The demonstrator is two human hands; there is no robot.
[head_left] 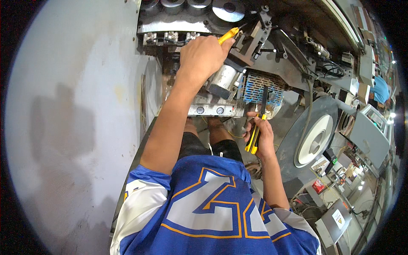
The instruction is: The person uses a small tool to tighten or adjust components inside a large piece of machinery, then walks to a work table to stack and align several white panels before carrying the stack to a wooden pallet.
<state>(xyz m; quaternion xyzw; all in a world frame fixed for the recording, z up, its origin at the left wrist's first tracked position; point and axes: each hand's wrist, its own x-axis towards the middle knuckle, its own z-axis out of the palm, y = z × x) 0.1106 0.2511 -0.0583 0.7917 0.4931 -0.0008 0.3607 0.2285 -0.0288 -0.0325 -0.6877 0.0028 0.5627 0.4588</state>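
Note:
My left hand (203,57) reaches over the machine, its fingers closed around a yellow-handled tool (229,35). The thin dark tip of that tool points to the upper right, beside a metal bracket (255,40) of the machine; whether it touches is too small to tell. Lower and to the right, my right hand (264,134) grips a yellow-and-black utility knife (255,135). A long dark blade rises from its handle, in front of a blue slotted guard (255,87). The palm side of my left hand is hidden.
Round metal rollers (229,9) line the machine's top. Below my left hand sit a metal cylinder (225,78) and a panel with two gauges (210,110). A large grey disc (312,131) stands at right, a pale wall panel (72,127) at left. Farther right, a person in blue (381,89).

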